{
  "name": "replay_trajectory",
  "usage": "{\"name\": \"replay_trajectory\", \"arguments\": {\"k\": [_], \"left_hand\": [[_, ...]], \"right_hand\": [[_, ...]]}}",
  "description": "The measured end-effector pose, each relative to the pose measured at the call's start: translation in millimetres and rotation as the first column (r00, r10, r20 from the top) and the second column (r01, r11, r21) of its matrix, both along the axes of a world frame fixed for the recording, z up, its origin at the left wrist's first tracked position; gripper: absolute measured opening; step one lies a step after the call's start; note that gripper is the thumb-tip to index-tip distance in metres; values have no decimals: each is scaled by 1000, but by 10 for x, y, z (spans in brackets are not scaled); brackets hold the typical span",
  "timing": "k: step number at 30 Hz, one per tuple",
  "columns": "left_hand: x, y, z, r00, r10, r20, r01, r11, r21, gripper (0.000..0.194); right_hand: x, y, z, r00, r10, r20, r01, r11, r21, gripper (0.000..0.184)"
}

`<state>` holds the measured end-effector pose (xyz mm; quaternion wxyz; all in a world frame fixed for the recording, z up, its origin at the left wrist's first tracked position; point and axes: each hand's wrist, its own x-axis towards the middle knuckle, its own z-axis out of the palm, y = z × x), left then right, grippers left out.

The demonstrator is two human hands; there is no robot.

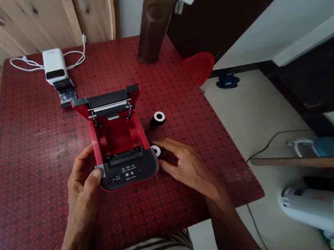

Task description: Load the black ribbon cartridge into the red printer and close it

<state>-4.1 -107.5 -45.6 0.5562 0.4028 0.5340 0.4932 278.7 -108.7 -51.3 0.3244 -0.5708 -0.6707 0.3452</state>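
Note:
In the head view a red and black label printer [120,137] stands on the table with its lid tilted up and back. Its red inner bay lies bare. My left hand [83,178] grips the printer's left side, thumb on the front corner of the black panel. At the printer's right side, my right hand [185,162] has its finger and thumb around a small paper roll [156,150], whose white end with a dark core shows. A second roll [159,117], black outside with a white ring end, lies just behind on the table.
The red patterned table [45,136] carries a white device [55,66] with a white cable and a black strip. A tall brown bottle [156,17] stands at the far edge. To the right are a red stool [200,67], slippers [227,81] and a loose cord.

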Motion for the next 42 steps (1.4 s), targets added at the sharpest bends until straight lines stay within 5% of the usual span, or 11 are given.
{"name": "replay_trajectory", "arguments": {"k": [5,9,12,17,21,25,28,31,35,42], "left_hand": [[4,-4,8,1000,-19,23,19,1000,-5,55],[6,-2,11,1000,-13,8,13,1000,0,55],[6,-4,19,1000,-5,-12,5,1000,-2,54],[7,0,38,1000,-19,-21,19,1000,1,55],[8,10,29,999,-25,-21,25,1000,3,56],[7,2,3,999,-25,20,25,1000,-12,57],[8,-5,-2,999,-27,37,28,999,-28,56],[13,-6,19,999,-31,34,32,999,-19,54],[26,-9,67,999,-32,32,32,999,-14,53],[11,-1,49,998,-50,31,49,999,20,51]], "right_hand": [[293,8,81,989,-151,2,151,988,-26,38],[358,345,-39,950,-313,-13,313,947,69,35],[267,630,-185,960,-276,37,271,956,110,44],[163,797,-287,962,-272,34,265,954,141,20],[208,733,-85,942,-334,-24,333,928,169,23],[233,570,396,930,-334,-154,362,903,229,24],[195,438,754,972,-162,-169,197,956,219,35],[55,407,939,994,109,28,-112,968,225,41],[-291,536,912,897,249,366,-352,903,248,26],[-772,707,741,746,259,613,-416,900,127,34]]}}
